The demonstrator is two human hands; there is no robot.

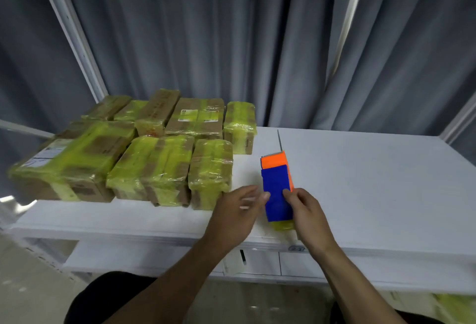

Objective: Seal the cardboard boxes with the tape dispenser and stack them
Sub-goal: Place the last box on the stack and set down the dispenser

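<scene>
right hand (306, 210) grips tape dispenser (276, 187)

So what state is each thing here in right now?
Brown cardboard boxes wrapped in yellow-green tape: sealed, grouped on white table.
Blue and orange plastic tape dispenser: gripped at its near end.
Right hand: curled round the dispenser.
Left hand: open, fingers straight, beside the dispenser.

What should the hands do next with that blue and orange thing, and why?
Probably lift the tape dispenser toward the nearest box. The right hand grips its side, the left hand is open beside it, and the taped boxes sit just to the left on the table.
</scene>
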